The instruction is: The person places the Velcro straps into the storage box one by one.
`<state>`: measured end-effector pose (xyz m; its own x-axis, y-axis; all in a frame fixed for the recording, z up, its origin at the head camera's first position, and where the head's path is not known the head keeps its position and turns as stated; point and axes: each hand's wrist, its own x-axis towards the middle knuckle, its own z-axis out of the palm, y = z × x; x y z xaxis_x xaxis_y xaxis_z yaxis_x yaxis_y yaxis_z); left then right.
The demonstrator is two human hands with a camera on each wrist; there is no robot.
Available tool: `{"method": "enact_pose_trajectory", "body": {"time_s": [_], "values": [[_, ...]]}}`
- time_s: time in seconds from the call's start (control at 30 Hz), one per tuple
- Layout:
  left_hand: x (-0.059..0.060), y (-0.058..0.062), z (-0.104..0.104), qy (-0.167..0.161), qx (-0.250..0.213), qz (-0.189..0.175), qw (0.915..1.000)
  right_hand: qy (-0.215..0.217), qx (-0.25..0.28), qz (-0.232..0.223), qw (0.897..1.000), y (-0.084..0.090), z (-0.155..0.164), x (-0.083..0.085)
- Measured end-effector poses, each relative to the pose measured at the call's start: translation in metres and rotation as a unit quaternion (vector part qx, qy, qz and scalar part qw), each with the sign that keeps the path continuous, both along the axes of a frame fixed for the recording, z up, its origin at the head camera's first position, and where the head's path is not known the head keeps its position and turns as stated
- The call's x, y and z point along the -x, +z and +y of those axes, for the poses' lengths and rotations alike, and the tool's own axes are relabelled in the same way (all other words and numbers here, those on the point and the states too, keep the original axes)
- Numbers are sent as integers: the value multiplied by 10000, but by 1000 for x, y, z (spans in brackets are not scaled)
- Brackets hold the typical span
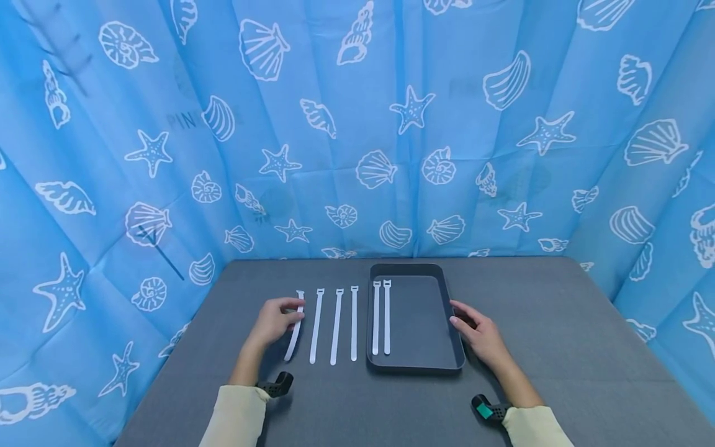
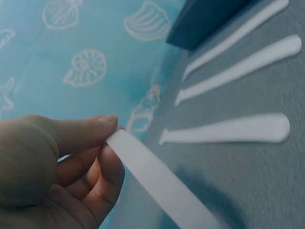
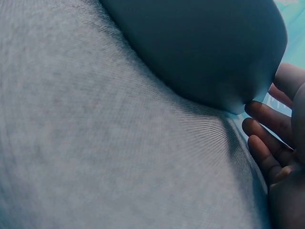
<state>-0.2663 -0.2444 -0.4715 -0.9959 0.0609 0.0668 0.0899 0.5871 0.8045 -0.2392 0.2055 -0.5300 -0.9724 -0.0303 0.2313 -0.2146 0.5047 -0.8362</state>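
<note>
The person's left hand (image 1: 272, 320) pinches a flat, flexible white strap with a slotted head (image 1: 293, 340) between thumb and fingertips, over the left part of the grey cloth-covered table (image 1: 391, 410). The strap curves slightly; whether its lower end touches the cloth, I can't tell. The right hand (image 1: 483, 338) is loosely spread, its fingertips touching the outside of the right wall of a dark grey rectangular shallow tray (image 1: 421, 323), around mid-table towards the far edge. Three matching white straps (image 1: 336, 326) lie side by side between the left hand and the tray, heads towards the far edge. Those three and the tray's left wall stand between the pinched strap and the tray's inside, where two more white straps (image 1: 387, 320) lie along the left wall. A blue curtain printed with white shells and starfish (image 1: 335, 155) hangs behind the far edge.
</note>
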Motion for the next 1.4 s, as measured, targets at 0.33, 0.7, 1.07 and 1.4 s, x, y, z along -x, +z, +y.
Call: {"method": "enact_pose_trajectory", "body": {"time_s": [0.33,0.7,1.07,1.4], "values": [[-6,23,30,-288,-640,205,9973,33,26,3,10000,-2,1,0],[-8,33,72,-865,-1136,118,9897,-3,51,-53,10000,-3,0,-1],[-3,25,114,-1241,-1475,-90,9812,-29,149,-139,9998,-1,0,-1],[3,20,153,-1309,-2029,-89,9704,-30,118,-96,9999,-1,1,0]]}}
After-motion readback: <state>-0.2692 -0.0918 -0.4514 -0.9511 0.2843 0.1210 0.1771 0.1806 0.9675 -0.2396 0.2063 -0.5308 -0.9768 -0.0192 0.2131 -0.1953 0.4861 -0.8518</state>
